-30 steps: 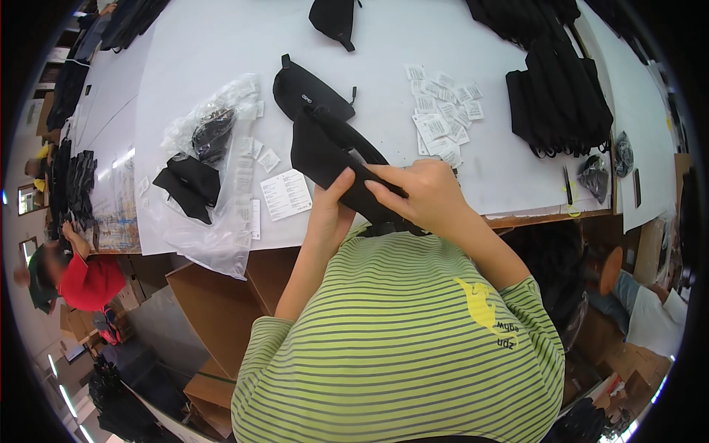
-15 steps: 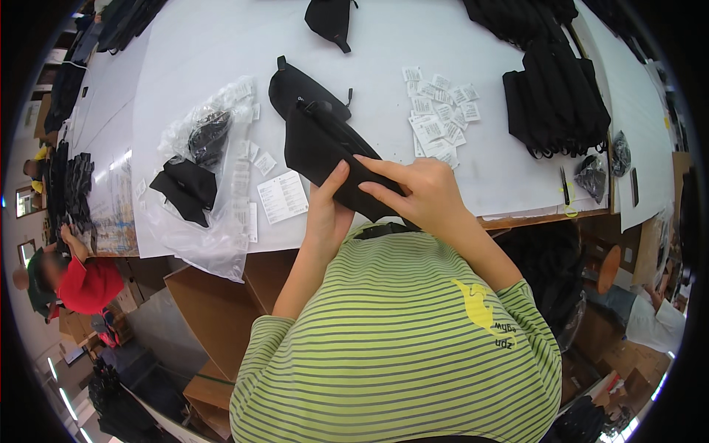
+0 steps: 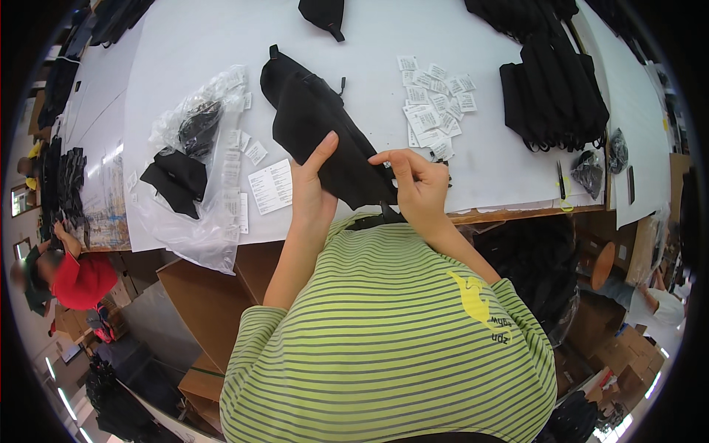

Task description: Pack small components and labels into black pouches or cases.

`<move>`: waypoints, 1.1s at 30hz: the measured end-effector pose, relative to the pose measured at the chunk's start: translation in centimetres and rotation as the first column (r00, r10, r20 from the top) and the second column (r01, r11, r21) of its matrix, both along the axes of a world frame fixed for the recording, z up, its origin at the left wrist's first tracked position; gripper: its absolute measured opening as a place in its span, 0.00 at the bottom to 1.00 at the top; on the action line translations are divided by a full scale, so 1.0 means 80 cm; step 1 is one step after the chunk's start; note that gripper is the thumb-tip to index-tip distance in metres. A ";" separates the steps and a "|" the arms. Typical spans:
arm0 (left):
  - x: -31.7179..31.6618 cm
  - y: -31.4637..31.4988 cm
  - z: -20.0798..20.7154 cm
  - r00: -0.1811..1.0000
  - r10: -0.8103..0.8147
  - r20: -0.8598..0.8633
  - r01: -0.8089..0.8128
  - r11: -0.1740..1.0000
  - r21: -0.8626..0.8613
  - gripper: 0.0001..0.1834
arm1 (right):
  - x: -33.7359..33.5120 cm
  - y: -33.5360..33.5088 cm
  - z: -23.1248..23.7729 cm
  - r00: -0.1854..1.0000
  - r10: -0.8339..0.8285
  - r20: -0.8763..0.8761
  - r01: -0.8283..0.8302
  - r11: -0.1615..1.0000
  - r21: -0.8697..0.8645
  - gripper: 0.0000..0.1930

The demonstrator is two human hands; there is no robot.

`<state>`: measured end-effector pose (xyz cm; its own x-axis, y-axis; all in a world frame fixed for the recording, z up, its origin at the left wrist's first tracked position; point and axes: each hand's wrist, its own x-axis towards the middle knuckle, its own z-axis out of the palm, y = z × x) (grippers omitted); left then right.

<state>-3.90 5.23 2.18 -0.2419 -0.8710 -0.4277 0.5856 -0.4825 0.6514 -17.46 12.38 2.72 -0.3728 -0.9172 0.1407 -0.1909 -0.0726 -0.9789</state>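
A black fabric bag [image 3: 317,129] lies slanted across the near part of the white table [image 3: 192,44], its lower end over the table edge. My left hand [image 3: 310,188] grips that lower end from the left, thumb on top of the cloth. My right hand [image 3: 417,184] pinches the same end from the right with bent fingers. A black strap or buckle [image 3: 380,218] hangs just under both hands, against my striped shirt.
Small white packets [image 3: 432,103] lie scattered right of the bag. A stack of black bags [image 3: 554,96] sits far right. Clear plastic bags with black items [image 3: 188,159] and a printed card [image 3: 271,186] lie left. Cardboard boxes [image 3: 199,310] stand below; a person in red [image 3: 77,277] is at left.
The bag has slid toward the table edge and my hands have shifted lower on it. My right hand now pinches the end instead of lying flat on the cloth.
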 end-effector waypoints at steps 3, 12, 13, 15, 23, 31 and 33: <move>-0.003 -0.002 0.000 1.000 -0.015 -0.020 0.016 0.998 0.064 0.24 | 0.000 0.002 0.000 0.996 -0.032 -0.086 0.032 0.999 0.001 0.14; 0.004 0.002 0.003 0.990 -0.131 -0.046 0.134 0.987 0.089 0.22 | -0.019 -0.006 -0.008 0.976 -0.070 -0.204 0.045 0.991 -0.123 0.17; 0.007 0.003 0.002 0.977 -0.200 -0.070 0.205 0.976 0.079 0.21 | -0.023 -0.007 -0.006 0.982 -0.090 -0.168 0.075 0.993 -0.094 0.18; 0.008 0.003 0.000 0.959 -0.268 -0.093 0.275 0.959 0.068 0.21 | -0.028 -0.006 0.001 0.987 -0.103 -0.120 0.092 0.992 -0.090 0.19; 0.009 0.001 -0.006 0.978 -0.182 -0.102 0.192 0.975 0.109 0.20 | -0.022 0.003 0.010 0.993 -0.016 -0.113 0.000 0.991 -0.134 0.13; 0.006 0.001 -0.010 0.996 -0.053 -0.071 0.064 0.985 0.157 0.15 | -0.024 0.003 -0.013 0.886 -0.001 -0.464 -0.130 0.959 -0.251 0.15; 0.005 0.002 -0.010 0.999 -0.018 -0.044 0.025 0.988 0.150 0.12 | -0.013 0.010 -0.015 0.994 -0.097 0.060 0.098 0.995 -0.013 0.24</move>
<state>-3.49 5.38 1.41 -0.2804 -0.7917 -0.5427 0.5993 -0.5861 0.5453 -18.50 13.17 1.52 -0.4682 -0.8740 0.1303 -0.1397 -0.0724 -0.9875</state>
